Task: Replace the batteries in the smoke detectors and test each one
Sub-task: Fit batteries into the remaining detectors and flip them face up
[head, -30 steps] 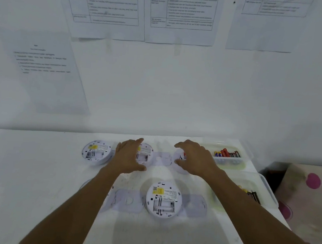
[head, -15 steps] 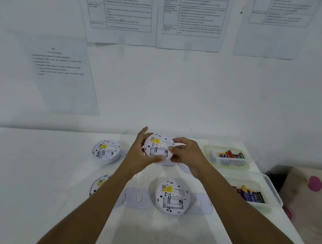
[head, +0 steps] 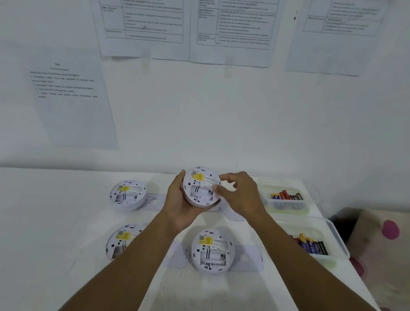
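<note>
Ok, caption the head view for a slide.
Left hand holds an upturned smoke detector; right hand pinches its rim, batteries nearby.

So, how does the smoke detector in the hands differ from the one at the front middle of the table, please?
The held detector is lifted and tilted; the front detector lies flat on the table. The left hand grips the held detector and the right hand pinches its edge; the front detector is untouched. Both are white, round, back up, with yellow labels.
</note>
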Action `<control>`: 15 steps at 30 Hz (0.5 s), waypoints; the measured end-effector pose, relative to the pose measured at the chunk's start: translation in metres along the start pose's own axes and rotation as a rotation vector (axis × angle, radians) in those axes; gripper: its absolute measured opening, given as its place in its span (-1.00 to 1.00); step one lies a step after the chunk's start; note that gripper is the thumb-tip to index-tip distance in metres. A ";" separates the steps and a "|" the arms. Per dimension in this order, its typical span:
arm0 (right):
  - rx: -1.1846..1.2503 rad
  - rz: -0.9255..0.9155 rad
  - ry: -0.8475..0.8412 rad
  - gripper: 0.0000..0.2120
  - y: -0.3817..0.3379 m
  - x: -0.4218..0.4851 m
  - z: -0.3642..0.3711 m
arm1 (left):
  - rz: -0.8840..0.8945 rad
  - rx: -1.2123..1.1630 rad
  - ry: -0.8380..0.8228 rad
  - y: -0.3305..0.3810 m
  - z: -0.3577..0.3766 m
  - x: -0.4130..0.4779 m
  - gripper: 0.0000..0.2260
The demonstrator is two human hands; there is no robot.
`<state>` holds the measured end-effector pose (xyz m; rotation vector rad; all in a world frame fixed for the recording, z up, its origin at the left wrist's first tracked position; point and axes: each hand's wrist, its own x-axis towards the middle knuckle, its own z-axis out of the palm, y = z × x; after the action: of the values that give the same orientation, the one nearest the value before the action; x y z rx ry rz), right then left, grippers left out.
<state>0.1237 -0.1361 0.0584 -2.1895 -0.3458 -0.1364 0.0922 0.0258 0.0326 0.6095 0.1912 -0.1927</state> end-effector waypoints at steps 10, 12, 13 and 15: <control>-0.302 0.162 -0.063 -0.90 0.080 0.049 -0.105 | -0.032 -0.025 -0.044 -0.024 0.032 0.031 -0.50; -0.464 0.206 -0.141 -0.91 0.098 0.059 -0.115 | -0.039 -0.021 -0.044 -0.027 0.034 0.036 -0.49; -0.523 0.222 -0.186 -0.91 0.105 0.063 -0.117 | -0.042 -0.018 -0.041 -0.029 0.034 0.038 -0.49; -0.598 0.238 -0.262 -0.90 0.115 0.072 -0.116 | -0.047 -0.009 -0.035 -0.031 0.036 0.042 -0.50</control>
<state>0.2293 -0.2800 0.0559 -2.8313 -0.1993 0.2092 0.1299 -0.0252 0.0342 0.5923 0.1722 -0.2476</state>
